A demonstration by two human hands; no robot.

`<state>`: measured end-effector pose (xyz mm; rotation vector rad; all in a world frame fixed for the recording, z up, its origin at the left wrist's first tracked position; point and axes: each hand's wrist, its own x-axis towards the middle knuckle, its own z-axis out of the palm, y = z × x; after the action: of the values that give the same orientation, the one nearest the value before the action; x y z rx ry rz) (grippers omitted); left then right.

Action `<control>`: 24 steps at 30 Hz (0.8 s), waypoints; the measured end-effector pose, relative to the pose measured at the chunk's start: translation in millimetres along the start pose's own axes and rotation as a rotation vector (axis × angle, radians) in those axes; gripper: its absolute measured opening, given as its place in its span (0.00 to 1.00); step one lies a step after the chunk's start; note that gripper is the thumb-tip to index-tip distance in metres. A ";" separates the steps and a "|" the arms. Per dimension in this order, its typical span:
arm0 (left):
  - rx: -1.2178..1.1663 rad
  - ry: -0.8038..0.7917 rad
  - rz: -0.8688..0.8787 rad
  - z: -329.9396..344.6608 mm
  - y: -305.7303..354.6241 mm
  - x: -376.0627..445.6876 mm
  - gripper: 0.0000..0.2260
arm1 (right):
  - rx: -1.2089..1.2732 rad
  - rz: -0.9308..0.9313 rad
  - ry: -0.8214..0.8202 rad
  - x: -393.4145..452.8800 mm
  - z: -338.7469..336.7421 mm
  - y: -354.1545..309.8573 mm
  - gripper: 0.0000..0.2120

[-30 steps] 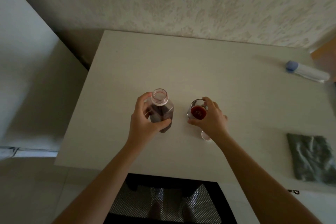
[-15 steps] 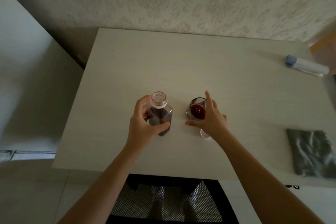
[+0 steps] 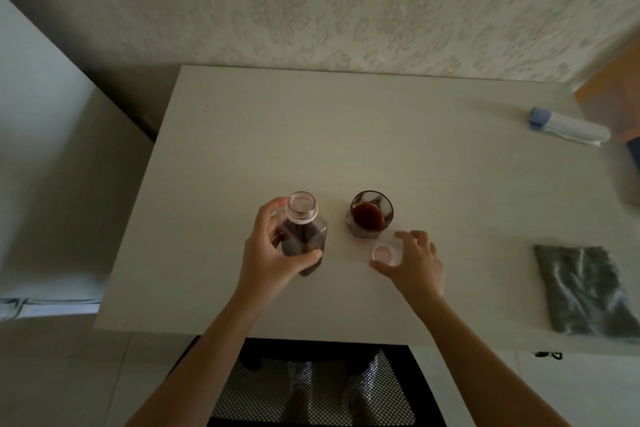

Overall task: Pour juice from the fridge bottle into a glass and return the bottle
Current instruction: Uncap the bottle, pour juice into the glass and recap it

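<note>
Here the left hand (image 3: 270, 253) is wrapped around the uncapped juice bottle (image 3: 304, 236), which stands upright on the table (image 3: 242, 149). Just right of the bottle sits the glass (image 3: 369, 214), partly filled with dark red juice. Nearer than the glass, the right hand (image 3: 414, 262) curls loosely, fingers apart, around the small cap (image 3: 383, 255) lying on the table.
</note>
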<state>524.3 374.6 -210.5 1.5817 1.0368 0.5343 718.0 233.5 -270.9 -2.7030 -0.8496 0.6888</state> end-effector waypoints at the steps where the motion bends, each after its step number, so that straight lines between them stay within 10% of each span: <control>1: -0.001 0.000 -0.003 1.0 -0.6 -0.7 0.37 | -0.011 -0.028 0.005 0.3 1.0 -0.5 0.32; 16: 0.133 -0.062 0.056 4.3 39.1 1.8 0.37 | 0.150 -0.183 0.147 -20.0 -83.8 -25.8 0.17; 24: 0.211 -0.075 0.236 6.3 93.1 -5.5 0.37 | 0.778 -0.432 0.308 -55.5 -174.8 -89.3 0.15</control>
<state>557.8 366.6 -123.7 1.9121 0.8774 0.5335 722.0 260.5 -68.8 -1.7925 -0.8205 0.3746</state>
